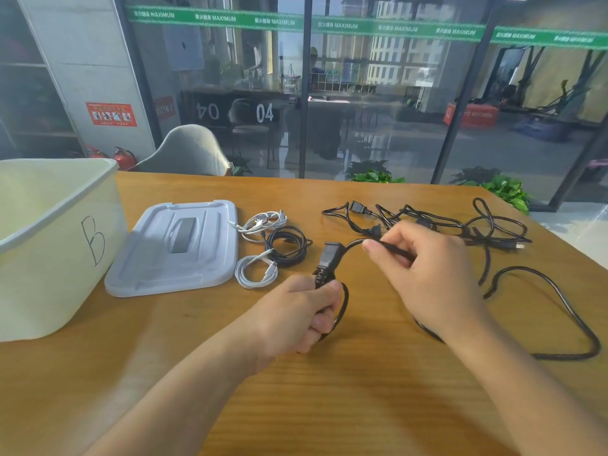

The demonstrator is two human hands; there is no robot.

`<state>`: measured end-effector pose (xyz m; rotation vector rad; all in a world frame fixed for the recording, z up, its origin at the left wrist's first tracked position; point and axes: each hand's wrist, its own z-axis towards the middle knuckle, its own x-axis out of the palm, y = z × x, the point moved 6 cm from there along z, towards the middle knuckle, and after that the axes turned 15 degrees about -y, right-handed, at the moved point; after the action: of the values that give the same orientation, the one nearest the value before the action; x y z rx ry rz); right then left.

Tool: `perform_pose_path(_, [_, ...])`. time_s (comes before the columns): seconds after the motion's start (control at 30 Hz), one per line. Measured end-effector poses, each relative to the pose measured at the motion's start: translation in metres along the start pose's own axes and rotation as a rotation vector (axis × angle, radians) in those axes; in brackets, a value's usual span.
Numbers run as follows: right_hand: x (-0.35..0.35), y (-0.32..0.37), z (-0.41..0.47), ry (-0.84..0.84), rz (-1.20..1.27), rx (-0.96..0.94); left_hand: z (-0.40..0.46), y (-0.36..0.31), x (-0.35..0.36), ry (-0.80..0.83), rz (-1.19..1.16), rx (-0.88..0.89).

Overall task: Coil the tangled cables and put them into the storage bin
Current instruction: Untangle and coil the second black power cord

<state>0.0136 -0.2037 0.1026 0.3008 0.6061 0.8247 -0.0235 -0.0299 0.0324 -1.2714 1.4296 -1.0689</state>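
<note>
Wooden table up front, glass wall behind it, and a green band across the glass reads "MAXIMUM" over and over. Lower down on the glass, a white "04", with a mirrored copy beside it. There's a red notice on the pillar at left, its text too small to read.

The pale storage bin stands at the table's left edge, a hand-drawn "B" on its side. Its grey lid lies flat just beside it.

Now the hands. The left hand is curled tight round a black power cable, gripping it just below the chunky plug, a loop of cord passing under the fist. The right hand pinches the same cord between thumb and fingers a little past the plug. Hands are near each other but apart, the cord arching between them. The rest of that cable trails in a wide loop over the table at right.

Beyond the right hand lies a tangle of black cables, plugs showing. Between lid and hands sit coiled cables: two white coils and a black coil, touching one another.

A grey chair stands behind the table, fire extinguishers by the pillar, green plants at the far right.
</note>
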Motion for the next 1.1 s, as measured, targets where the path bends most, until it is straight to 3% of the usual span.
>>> perform_pose_path(0.13, [0.012, 0.015, -0.012, 0.165, 0.157, 0.060, 0.007, 0.000, -0.002, -0.081, -0.079, 0.065])
perform_pose_path(0.3, [0.019, 0.024, -0.022, 0.238, 0.172, 0.091, 0.010, 0.001, 0.002, -0.122, -0.177, 0.118])
perform_pose_path(0.47, [0.022, 0.024, -0.028, 0.222, 0.207, 0.136, 0.012, -0.003, 0.010, -0.065, -0.226, 0.143])
perform_pose_path(0.57, [0.023, 0.029, -0.031, 0.192, 0.260, 0.160, 0.011, -0.005, 0.006, -0.131, -0.194, 0.196])
perform_pose_path(0.83, [0.025, 0.041, -0.035, 0.247, 0.179, 0.041, 0.011, -0.008, -0.011, -0.388, -0.207, 0.242])
perform_pose_path(1.1, [0.039, 0.052, -0.048, 0.452, 0.210, 0.009, 0.007, -0.013, -0.011, -0.377, -0.206, 0.291])
